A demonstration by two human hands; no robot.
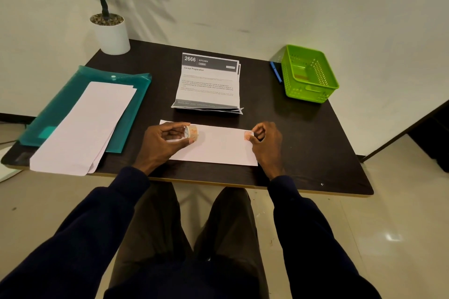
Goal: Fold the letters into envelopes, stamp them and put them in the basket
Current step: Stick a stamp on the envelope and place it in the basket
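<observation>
Broadly, a dark table (303, 141) fills the middle of the view, with the person's dark-sleeved arms reaching onto it from the near edge. On its left side lies a teal plastic folder (73, 94), closed and flat. It carries a stack of blank envelopes (85, 128) that overhangs the folder's near end and reaches the table edge. At the far middle sits a pile of printed letters (209, 85), the top sheet creased across and headed "2666 KITCHEN".

Just in front of that pile, a single envelope (218, 145) lies flat and lengthwise between the two hands. A potted plant (111, 36) in a white pot stands at the far left corner, with pebbles filling the pot's top. At the far right sits the green basket (306, 94), its walls perforated. A dull brownish patch shows on its floor, and I cannot tell what that is.

The left hand (162, 139) rests over the envelope's left end, thumb and curled fingers pinching the stamp roll (192, 132). The right hand (266, 141) is at the envelope's upper right corner, fingers curled, pinching the stamp (247, 135) that sits on that corner. A blue pen (276, 71) lies just beside the basket's left wall.
</observation>
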